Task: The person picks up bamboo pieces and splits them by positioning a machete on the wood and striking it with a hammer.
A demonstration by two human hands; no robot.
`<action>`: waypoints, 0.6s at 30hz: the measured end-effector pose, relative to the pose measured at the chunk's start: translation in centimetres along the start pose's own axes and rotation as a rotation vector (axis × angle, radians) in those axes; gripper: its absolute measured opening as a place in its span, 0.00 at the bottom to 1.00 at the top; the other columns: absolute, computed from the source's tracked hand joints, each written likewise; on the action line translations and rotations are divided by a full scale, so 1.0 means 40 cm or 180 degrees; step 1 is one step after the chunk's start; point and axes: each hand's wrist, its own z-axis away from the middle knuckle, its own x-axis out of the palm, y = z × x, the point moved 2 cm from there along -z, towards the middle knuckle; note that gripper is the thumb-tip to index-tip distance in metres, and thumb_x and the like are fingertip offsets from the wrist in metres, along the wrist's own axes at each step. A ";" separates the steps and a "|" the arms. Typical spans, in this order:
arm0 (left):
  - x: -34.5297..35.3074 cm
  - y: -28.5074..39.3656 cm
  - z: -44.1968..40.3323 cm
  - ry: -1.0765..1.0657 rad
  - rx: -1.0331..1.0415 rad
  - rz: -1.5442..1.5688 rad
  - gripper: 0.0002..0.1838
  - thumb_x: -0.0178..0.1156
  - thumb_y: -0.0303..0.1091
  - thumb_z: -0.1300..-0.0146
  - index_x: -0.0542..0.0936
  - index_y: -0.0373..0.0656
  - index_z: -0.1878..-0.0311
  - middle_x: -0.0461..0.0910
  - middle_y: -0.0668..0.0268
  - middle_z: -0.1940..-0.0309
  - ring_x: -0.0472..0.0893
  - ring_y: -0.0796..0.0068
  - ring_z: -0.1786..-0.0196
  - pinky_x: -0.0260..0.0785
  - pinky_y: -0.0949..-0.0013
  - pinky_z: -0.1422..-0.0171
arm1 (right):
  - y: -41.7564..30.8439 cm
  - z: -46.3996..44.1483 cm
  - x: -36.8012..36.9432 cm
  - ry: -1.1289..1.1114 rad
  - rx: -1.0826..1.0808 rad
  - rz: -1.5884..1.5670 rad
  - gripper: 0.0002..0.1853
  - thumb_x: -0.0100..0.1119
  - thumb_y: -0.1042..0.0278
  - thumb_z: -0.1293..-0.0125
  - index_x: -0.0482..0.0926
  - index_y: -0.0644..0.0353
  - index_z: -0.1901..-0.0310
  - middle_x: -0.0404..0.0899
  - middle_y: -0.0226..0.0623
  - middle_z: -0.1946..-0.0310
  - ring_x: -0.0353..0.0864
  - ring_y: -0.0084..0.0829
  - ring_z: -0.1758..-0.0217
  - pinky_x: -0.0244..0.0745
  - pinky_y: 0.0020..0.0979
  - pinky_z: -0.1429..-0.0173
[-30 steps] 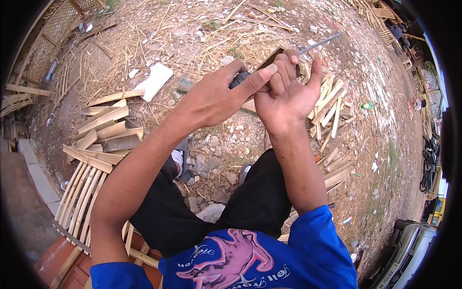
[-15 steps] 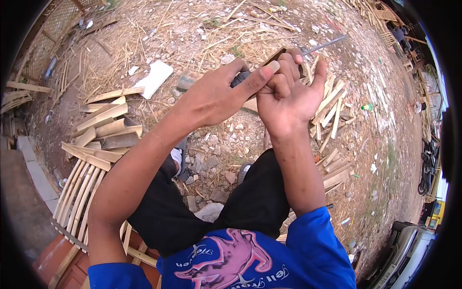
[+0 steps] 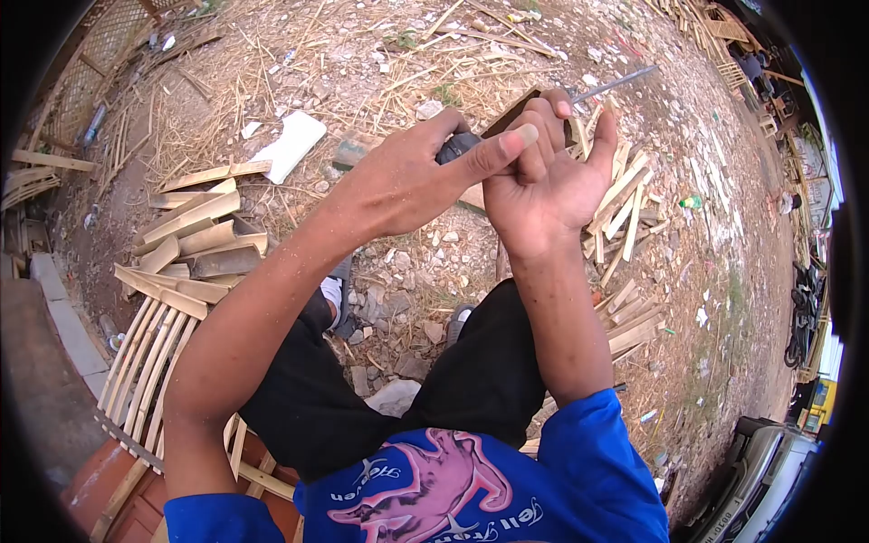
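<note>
My left hand (image 3: 407, 176) is closed round a dark handle (image 3: 457, 147), its thumb stretched towards the curled fingers of my right hand (image 3: 548, 176). The right palm faces up, and its fingers bend over a brown flat piece (image 3: 514, 113) running between the hands. Beyond the right fingertips a thin grey metal rod or blade (image 3: 617, 81) sticks out to the upper right. How these parts join is hidden behind the fingers.
Split bamboo pieces (image 3: 195, 226) lie stacked at the left, above a slatted bamboo frame (image 3: 149, 362). More bamboo strips (image 3: 625, 195) lie at the right. A white slab (image 3: 297, 145) rests on the stony ground. A vehicle (image 3: 760, 480) stands at the lower right.
Both hands have shifted slightly, the right hand and the grey rod a little to the right. The holds look the same.
</note>
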 end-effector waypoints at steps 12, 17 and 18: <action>-0.005 -0.009 -0.001 -0.0029 0.0070 -0.0130 0.52 0.54 0.83 0.49 0.76 0.35 0.46 0.80 0.57 0.67 0.80 0.66 0.61 0.71 0.61 0.54 | 0.008 0.005 0.022 -0.0031 -0.0077 -0.0225 0.29 0.52 0.37 0.33 0.72 0.60 0.51 0.70 0.37 0.58 0.75 0.29 0.58 0.77 0.28 0.59; -0.007 -0.005 -0.003 -0.0150 -0.0063 -0.0110 0.52 0.46 0.82 0.43 0.76 0.34 0.44 0.81 0.52 0.61 0.81 0.61 0.56 0.71 0.59 0.50 | 0.011 -0.002 0.028 -0.0260 -0.0347 0.0079 0.28 0.55 0.53 0.34 0.66 0.68 0.42 0.62 0.50 0.40 0.60 0.43 0.30 0.80 0.36 0.36; -0.008 -0.002 -0.003 -0.0193 -0.0142 -0.0112 0.52 0.43 0.82 0.41 0.76 0.34 0.44 0.81 0.52 0.60 0.81 0.59 0.55 0.71 0.59 0.49 | 0.009 -0.002 0.029 -0.0298 -0.0318 0.0090 0.30 0.54 0.52 0.34 0.65 0.69 0.41 0.61 0.51 0.39 0.59 0.43 0.28 0.80 0.37 0.35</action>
